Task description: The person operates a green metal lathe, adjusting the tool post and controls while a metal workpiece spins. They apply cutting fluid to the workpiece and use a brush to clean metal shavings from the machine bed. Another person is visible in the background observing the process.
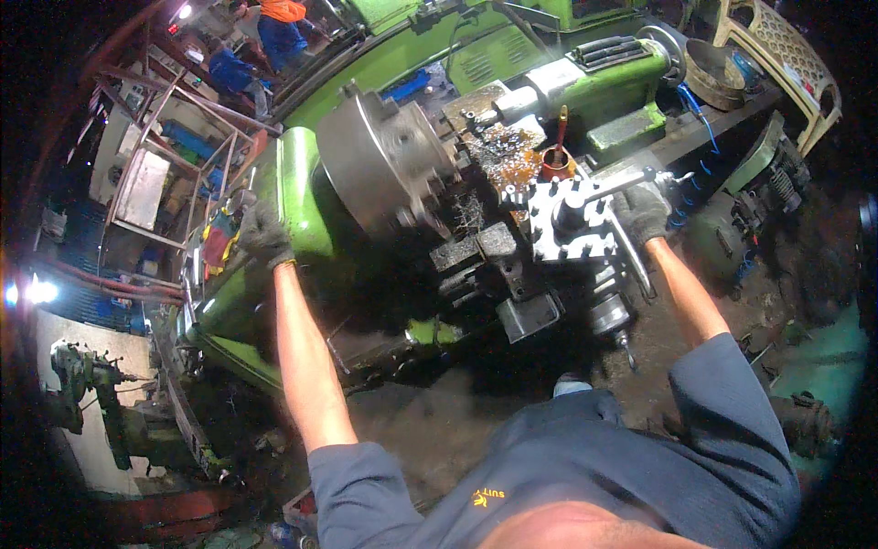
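I stand at a green lathe, with a grey glove on each hand. My left hand [265, 233] is closed at the left end of the green headstock [297, 183], beside a red and yellow cloth [219, 238]; what its fingers grip is hidden. My right hand [640, 212] is curled just right of the square tool post [569, 220], by its long lever [633, 256]. I cannot make out what lies under those fingers. Between my hands is the big chuck [375, 160], its jaw side smeared by motion. A brush [561, 133] stands in a reddish-brown pot [556, 165] behind the tool post.
Metal shavings [512, 151] and brown fluid cover the carriage behind the tool post. The green tailstock [613, 87] stands farther right, near a beige plastic chair [786, 64]. Metal frame shelving [169, 156] is at left. Two people in blue workwear [279, 41] are at far left.
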`<state>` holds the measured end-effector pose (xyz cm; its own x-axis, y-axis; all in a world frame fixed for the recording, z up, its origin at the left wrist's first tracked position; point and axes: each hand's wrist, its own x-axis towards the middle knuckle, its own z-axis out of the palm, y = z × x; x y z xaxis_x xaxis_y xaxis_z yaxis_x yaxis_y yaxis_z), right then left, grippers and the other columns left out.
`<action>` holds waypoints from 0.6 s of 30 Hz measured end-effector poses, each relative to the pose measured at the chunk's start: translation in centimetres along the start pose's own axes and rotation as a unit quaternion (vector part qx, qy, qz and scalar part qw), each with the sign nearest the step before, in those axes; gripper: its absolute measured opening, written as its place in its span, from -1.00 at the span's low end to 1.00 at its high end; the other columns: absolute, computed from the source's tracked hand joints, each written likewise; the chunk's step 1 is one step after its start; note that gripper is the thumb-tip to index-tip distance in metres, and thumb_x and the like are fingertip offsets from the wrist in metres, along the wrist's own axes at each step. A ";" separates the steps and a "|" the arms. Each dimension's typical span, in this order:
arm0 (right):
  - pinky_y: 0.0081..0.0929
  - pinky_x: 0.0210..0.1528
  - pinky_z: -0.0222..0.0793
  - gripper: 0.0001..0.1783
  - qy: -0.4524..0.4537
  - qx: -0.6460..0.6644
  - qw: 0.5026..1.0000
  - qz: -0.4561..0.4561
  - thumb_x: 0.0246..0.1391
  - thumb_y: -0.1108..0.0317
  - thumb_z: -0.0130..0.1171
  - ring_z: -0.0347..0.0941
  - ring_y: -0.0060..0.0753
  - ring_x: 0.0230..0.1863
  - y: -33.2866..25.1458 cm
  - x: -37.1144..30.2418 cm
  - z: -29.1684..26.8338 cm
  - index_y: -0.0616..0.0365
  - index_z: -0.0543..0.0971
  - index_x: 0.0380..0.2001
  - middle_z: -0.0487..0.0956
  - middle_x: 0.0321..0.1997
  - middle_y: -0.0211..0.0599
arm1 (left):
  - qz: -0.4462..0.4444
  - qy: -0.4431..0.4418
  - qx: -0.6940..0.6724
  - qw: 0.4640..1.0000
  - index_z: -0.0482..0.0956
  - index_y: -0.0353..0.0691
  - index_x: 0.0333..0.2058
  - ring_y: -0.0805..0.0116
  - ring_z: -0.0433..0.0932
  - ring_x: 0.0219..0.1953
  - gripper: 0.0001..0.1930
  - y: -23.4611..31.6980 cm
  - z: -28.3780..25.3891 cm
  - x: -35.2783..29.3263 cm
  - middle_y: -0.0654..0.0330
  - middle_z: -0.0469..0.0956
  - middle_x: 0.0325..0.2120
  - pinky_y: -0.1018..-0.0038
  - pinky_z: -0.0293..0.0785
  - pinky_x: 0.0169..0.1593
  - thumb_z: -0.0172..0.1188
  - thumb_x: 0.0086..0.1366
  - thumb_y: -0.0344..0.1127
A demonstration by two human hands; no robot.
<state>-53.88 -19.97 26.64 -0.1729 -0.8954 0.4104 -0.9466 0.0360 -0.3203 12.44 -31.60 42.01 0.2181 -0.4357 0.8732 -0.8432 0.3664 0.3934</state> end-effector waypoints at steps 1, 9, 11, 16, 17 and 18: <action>-0.02 -0.16 0.41 -0.69 -0.010 0.010 1.000 0.010 0.15 0.05 0.12 0.55 0.11 -0.23 -0.5 0.1 -0.2 0.06 0.61 -0.36 0.62 -0.35 -0.05 | -0.006 -0.006 0.013 1.000 0.64 -0.44 -0.10 0.28 0.62 -0.18 -0.69 -0.5 -0.3 0.0 0.03 0.69 -0.19 0.38 0.49 -0.02 0.12 0.37 -0.29; -0.02 -0.17 0.43 -0.70 0.009 0.026 1.000 0.000 0.16 0.05 0.12 0.57 0.09 -0.23 -0.7 -0.1 -1.1 0.04 0.62 -0.32 0.63 -0.33 -0.05 | 0.006 0.031 -0.013 0.999 0.67 -0.44 -0.17 0.25 0.64 -0.25 -0.66 -1.1 0.2 0.2 0.00 0.71 -0.26 0.35 0.53 -0.08 0.15 0.35 -0.21; -0.02 -0.17 0.43 -0.69 -0.004 0.022 1.000 0.005 0.16 0.05 0.12 0.57 0.09 -0.23 -0.9 0.1 -0.6 0.05 0.62 -0.32 0.63 -0.33 -0.05 | -0.002 0.033 -0.015 0.999 0.67 -0.45 -0.22 0.22 0.65 -0.25 -0.67 -2.0 -0.3 0.2 -0.02 0.71 -0.28 0.34 0.54 -0.09 0.17 0.33 -0.21; -0.03 -0.14 0.44 -0.68 -0.015 0.018 0.999 0.022 0.15 0.03 0.12 0.58 0.08 -0.20 -0.1 -0.1 -0.3 0.02 0.65 -0.26 0.65 -0.29 -0.05 | 0.019 0.054 -0.028 0.998 0.68 -0.45 -0.28 0.29 0.63 -0.31 -0.72 0.0 0.8 0.1 0.03 0.70 -0.37 0.39 0.52 -0.16 0.15 0.33 -0.28; -0.03 -0.12 0.45 -0.67 -0.021 -0.006 0.999 0.027 0.15 0.03 0.11 0.58 0.07 -0.17 0.2 -0.2 -0.5 0.01 0.65 -0.23 0.65 -0.27 -0.04 | -0.018 -0.001 -0.027 0.999 0.67 -0.44 -0.36 0.34 0.57 -0.40 -0.72 1.0 0.8 -0.1 0.09 0.66 -0.48 0.42 0.47 -0.26 0.15 0.32 -0.28; -0.03 -0.12 0.45 -0.67 -0.023 -0.006 0.999 0.027 0.15 0.03 0.11 0.58 0.08 -0.17 -0.2 -0.2 -0.6 0.01 0.65 -0.23 0.65 -0.27 -0.04 | -0.017 0.000 -0.022 1.000 0.66 -0.44 -0.38 0.34 0.54 -0.43 -0.71 0.8 0.4 -0.2 0.11 0.64 -0.51 0.42 0.45 -0.28 0.15 0.32 -0.28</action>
<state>-53.84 -19.56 27.18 -0.2105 -0.9114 0.3536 -0.9396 0.0888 -0.3305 11.52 -31.57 42.08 0.2465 -0.4478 0.8595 -0.8133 0.3868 0.4348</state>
